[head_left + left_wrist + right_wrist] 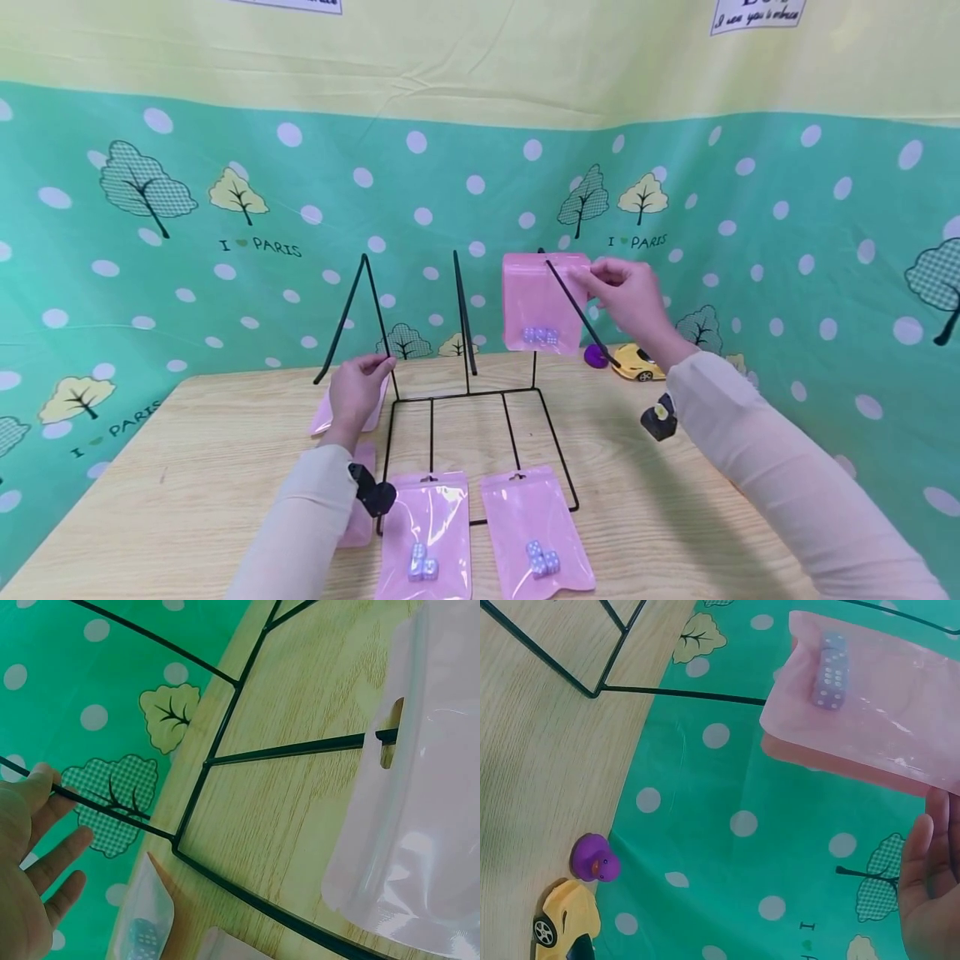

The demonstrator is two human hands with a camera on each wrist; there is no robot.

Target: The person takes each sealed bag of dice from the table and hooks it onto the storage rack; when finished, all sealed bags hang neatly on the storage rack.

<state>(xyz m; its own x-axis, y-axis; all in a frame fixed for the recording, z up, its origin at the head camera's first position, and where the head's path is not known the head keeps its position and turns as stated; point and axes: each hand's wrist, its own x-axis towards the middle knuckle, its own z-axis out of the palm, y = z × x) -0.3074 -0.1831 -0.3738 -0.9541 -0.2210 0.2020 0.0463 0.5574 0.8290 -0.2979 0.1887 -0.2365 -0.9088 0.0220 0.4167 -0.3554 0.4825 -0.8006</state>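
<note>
A black wire rack (465, 393) stands on the table with three slanted hooks at its top. My left hand (358, 392) pinches the rack's left upright between thumb and index finger, the other fingers spread in the left wrist view. On the right hook hangs a pink zip bag (540, 296) with several lilac dice showing through near its bottom. My right hand (633, 300) pinches this bag's upper right edge. The right wrist view shows a second pink layer (840, 765) behind it; whether that is another bag I cannot tell.
Two pink bags with dice, one left (442, 517) and one right (528, 508), lie at the rack's front. More pink bags (363, 500) lie left of it, partly behind my left arm. A purple rubber duck (592, 859) and yellow toy car (636, 364) stand back right.
</note>
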